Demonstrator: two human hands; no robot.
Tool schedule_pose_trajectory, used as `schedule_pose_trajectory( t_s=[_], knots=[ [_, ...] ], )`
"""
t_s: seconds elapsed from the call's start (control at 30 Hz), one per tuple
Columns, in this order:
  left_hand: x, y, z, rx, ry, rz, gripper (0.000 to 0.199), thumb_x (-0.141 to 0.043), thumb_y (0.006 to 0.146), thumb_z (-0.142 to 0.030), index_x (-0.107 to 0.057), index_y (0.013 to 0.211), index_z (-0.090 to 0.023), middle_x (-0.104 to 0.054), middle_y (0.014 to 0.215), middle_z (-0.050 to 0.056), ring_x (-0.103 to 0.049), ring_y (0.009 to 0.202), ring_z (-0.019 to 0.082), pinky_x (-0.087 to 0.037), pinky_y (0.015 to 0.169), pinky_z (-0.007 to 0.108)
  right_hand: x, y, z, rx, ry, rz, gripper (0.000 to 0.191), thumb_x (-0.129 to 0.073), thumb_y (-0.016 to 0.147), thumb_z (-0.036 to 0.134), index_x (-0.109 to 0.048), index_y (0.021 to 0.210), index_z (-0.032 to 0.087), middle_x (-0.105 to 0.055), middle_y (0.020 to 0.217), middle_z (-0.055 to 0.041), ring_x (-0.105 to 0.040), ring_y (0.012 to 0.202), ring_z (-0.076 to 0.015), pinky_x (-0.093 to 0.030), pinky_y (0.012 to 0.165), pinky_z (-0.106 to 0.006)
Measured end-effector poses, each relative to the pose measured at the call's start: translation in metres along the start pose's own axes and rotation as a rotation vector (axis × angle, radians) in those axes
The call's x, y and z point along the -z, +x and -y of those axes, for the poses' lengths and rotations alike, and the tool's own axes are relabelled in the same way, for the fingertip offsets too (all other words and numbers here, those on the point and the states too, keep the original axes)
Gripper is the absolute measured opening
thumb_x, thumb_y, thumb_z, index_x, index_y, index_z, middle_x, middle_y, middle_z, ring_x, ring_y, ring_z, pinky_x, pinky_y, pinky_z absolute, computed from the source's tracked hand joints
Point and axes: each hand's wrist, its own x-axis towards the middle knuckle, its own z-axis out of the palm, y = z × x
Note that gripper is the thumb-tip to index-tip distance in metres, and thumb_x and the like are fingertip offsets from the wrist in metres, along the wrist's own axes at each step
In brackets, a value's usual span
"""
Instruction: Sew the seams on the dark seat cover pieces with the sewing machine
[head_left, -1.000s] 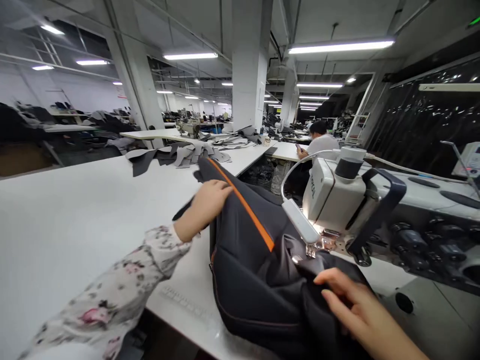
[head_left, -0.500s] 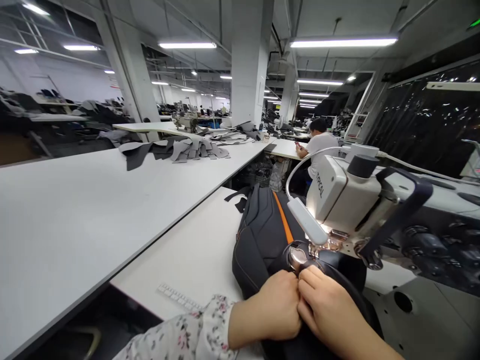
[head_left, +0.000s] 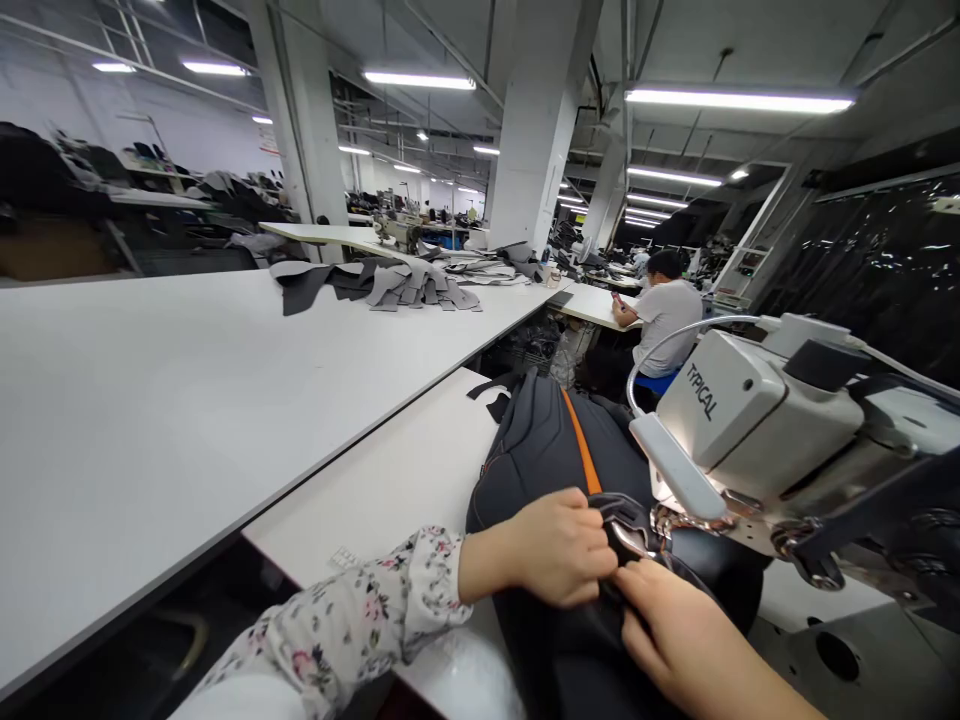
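Note:
A dark padded sewn piece point(head_left: 525, 465) with an orange strip point(head_left: 581, 445) lies bunched at the sewing machine point(head_left: 739, 395). My left hand point(head_left: 562, 548) is closed in a fist on the piece's folded black edge, left of the presser foot area point(head_left: 666, 520). Close beside it, my right hand point(head_left: 671, 615) pinches the same edge with thumb and fingers. Just past the fingertips, a shiny, light-catching patch point(head_left: 630, 538) shows in the folds; what it is I cannot make out. Needle and stitch line are hidden.
A long white table point(head_left: 187, 350) runs along the left, with grey cut pieces point(head_left: 409, 285) piled at its far end. A ruler strip point(head_left: 343, 558) lies by my left sleeve. A seated person point(head_left: 667, 310) holds a phone further back. A lamp point(head_left: 675, 468) hangs at the machine head.
The view has swung slightly left. My left hand has shifted up and a little left along the piece, and my hands now sit slightly further apart. Both still grip the folded edge.

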Motion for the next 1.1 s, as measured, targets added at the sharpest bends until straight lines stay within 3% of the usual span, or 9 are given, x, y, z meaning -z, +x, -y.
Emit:
schedule_pose_trajectory(
  t_s=[0.13, 0.27, 0.37, 0.47, 0.53, 0.6, 0.8, 1.0, 1.1],
  knots=[
    [-0.009, 0.031, 0.022, 0.226, 0.037, -0.080, 0.013, -0.056, 0.098, -0.023, -0.065, 0.104, -0.016, -0.069, 0.088, 0.005, -0.064, 0.090, 0.023, -0.040, 0.078, 0.038, -0.005, -0.014, -0.016, -0.101, 0.379, -0.425, 0.038, -0.052, 0.100, 0.051, -0.076, 0.117, 0.025, -0.076, 0.119, -0.0092, -0.073, 0.110, -0.0241, -0.061, 0.095, -0.033],
    [-0.028, 0.058, 0.014, 0.390, -0.013, -0.194, 0.026, -0.047, 0.104, -0.023, -0.063, 0.123, -0.015, -0.070, 0.094, 0.006, -0.067, 0.091, 0.023, -0.048, 0.077, 0.038, -0.019, -0.028, -0.032, -0.250, 0.541, -0.663, 0.032, -0.065, 0.093, 0.057, -0.083, 0.099, 0.031, -0.078, 0.116, -0.0031, -0.073, 0.109, -0.0235, -0.059, 0.096, -0.027],
    [-0.045, 0.033, -0.018, 0.422, -0.052, -0.289, 0.037, -0.039, 0.104, -0.021, -0.059, 0.135, -0.015, -0.072, 0.111, 0.011, -0.069, 0.106, 0.024, -0.055, 0.089, 0.039, -0.033, -0.032, -0.040, -0.351, 0.685, -0.768, 0.028, -0.071, 0.087, 0.056, -0.083, 0.092, 0.031, -0.077, 0.102, -0.0035, -0.072, 0.097, -0.0228, -0.059, 0.080, -0.025],
    [-0.067, -0.018, -0.059, 0.217, -0.101, -0.415, 0.050, -0.043, 0.100, -0.024, -0.048, 0.149, -0.013, -0.070, 0.129, 0.014, -0.060, 0.135, 0.025, -0.049, 0.114, 0.040, -0.037, -0.029, -0.032, -0.399, 0.920, -0.840, 0.022, -0.078, 0.081, 0.050, -0.083, 0.086, 0.029, -0.073, 0.092, -0.0039, -0.067, 0.085, -0.0207, -0.057, 0.070, -0.025],
    [-0.078, -0.044, -0.077, 0.179, -0.104, -0.398, 0.065, -0.042, 0.098, -0.022, -0.031, 0.159, -0.003, -0.063, 0.143, 0.020, -0.043, 0.153, 0.028, -0.042, 0.124, 0.045, -0.034, -0.026, -0.019, -0.432, 1.086, -0.859, 0.019, -0.082, 0.076, 0.045, -0.083, 0.083, 0.028, -0.071, 0.088, -0.0041, -0.061, 0.076, -0.0172, -0.051, 0.058, -0.022],
    [-0.084, -0.050, -0.083, 0.168, -0.110, -0.384, 0.071, -0.041, 0.099, -0.022, -0.021, 0.163, 0.000, -0.058, 0.149, 0.024, -0.034, 0.159, 0.030, -0.039, 0.127, 0.048, -0.027, -0.022, -0.006, -0.468, 1.229, -0.855, 0.019, -0.085, 0.073, 0.042, -0.083, 0.082, 0.026, -0.068, 0.087, -0.0048, -0.053, 0.070, -0.0142, -0.041, 0.048, -0.019],
    [-0.092, -0.012, -0.055, 0.071, -0.224, -0.542, 0.052, -0.036, 0.108, -0.015, -0.036, 0.159, -0.012, -0.066, 0.135, 0.015, -0.049, 0.149, 0.023, -0.046, 0.124, 0.044, -0.009, -0.027, 0.004, -0.590, 1.412, -0.809, 0.021, -0.087, 0.065, 0.039, -0.083, 0.079, 0.024, -0.065, 0.088, -0.0062, -0.048, 0.068, -0.0125, -0.036, 0.043, -0.018],
    [-0.074, 0.006, -0.029, 0.107, -0.281, -0.636, 0.045, -0.048, 0.109, -0.029, -0.046, 0.153, -0.017, -0.069, 0.129, 0.014, -0.060, 0.137, 0.025, -0.050, 0.120, 0.053, -0.001, -0.031, -0.003, -0.617, 1.425, -0.811, 0.020, -0.082, 0.070, 0.041, -0.081, 0.083, 0.025, -0.064, 0.084, -0.0038, -0.046, 0.064, -0.0122, -0.030, 0.039, -0.018],
    [-0.063, 0.008, -0.027, 0.026, -0.285, -0.548, 0.037, -0.045, 0.110, -0.027, -0.056, 0.143, -0.014, -0.073, 0.129, 0.013, -0.059, 0.139, 0.023, -0.047, 0.122, 0.048, 0.001, -0.035, -0.011, -0.540, 1.139, -0.556, 0.033, -0.077, 0.082, 0.051, -0.080, 0.104, 0.027, -0.071, 0.093, -0.0043, -0.062, 0.078, -0.0172, -0.051, 0.058, -0.024]
  ],
)
